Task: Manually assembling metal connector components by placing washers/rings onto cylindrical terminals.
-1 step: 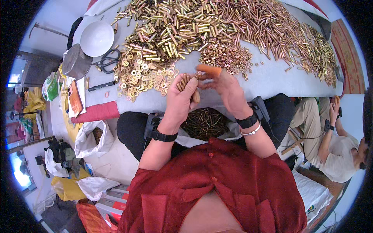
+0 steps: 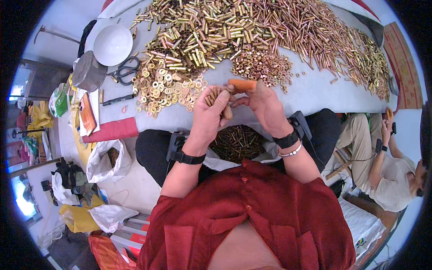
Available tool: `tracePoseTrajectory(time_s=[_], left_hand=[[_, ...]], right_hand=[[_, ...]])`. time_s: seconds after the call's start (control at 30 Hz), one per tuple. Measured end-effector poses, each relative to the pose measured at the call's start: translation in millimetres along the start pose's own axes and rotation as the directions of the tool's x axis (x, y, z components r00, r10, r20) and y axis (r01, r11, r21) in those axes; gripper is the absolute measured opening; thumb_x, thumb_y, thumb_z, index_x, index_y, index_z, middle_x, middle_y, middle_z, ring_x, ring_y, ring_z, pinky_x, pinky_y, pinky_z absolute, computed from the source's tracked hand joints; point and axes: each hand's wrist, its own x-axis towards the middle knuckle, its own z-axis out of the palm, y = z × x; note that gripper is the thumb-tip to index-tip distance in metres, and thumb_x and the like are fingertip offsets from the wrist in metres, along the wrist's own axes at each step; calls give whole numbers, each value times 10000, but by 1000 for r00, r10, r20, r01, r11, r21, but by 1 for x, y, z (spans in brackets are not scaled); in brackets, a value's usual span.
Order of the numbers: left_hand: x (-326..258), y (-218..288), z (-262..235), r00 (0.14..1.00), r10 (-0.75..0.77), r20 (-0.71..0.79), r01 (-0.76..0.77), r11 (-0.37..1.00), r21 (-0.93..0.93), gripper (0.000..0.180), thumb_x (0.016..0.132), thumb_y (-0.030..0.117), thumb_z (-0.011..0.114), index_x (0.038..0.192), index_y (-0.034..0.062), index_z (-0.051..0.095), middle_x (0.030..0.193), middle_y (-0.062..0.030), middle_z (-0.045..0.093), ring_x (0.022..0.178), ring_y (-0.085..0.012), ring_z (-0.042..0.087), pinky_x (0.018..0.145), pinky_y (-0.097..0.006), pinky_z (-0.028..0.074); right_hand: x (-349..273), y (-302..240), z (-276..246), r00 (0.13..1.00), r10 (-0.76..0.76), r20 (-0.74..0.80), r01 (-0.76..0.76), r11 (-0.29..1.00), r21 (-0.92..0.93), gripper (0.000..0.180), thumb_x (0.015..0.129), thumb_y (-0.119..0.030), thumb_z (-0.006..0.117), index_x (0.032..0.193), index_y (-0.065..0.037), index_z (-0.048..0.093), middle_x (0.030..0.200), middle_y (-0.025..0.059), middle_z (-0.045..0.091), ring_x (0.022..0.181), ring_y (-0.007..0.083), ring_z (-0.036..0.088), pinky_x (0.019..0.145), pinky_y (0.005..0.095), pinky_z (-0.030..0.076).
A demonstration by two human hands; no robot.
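Observation:
My left hand point(image 2: 211, 114) is raised over the table's near edge and closed around a small bundle of brass tubes point(image 2: 212, 96). My right hand point(image 2: 266, 107) is next to it, its forefinger in an orange rubber cover point(image 2: 241, 84) that reaches over the bundle's top. Its thumb touches the left hand's fingers; whether it grips a tube is hidden. Both wrists wear black bands. On my lap below the hands lies an open white bag point(image 2: 269, 155) with brass pieces point(image 2: 236, 143) in it.
The pale table point(image 2: 310, 92) holds a wide heap of brass tubes point(image 2: 234, 27), flat brass rings point(image 2: 166, 87) and small nuts point(image 2: 261, 65). At the left are a white bowl point(image 2: 112, 44), a metal lid point(image 2: 89, 72), scissors point(image 2: 126, 69) and a red cloth point(image 2: 112, 129). Another person point(image 2: 387, 166) sits at the right.

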Motion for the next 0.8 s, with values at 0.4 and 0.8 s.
tracePoseTrajectory(time_s=[0.4,0.8], left_hand=[[-5,11,-6,825,-462,326,135,721,680,218,896,250,574,1022,82,635,823,-9,647,529,-52,553,387,-182,377],[0,19,-1,991,-127,-46,135,954,268,241,896,217,573,1075,59,598,828,-39,649,504,-64,534,374,-175,323]], right_hand=[[91,21,11,805,-316,502,473,-167,-865,270,767,-98,601,1035,-80,573,878,98,580,882,283,535,770,375,447],[30,-7,-21,813,-432,391,480,115,-870,218,790,34,554,992,-27,610,933,130,527,858,298,530,735,342,439]])
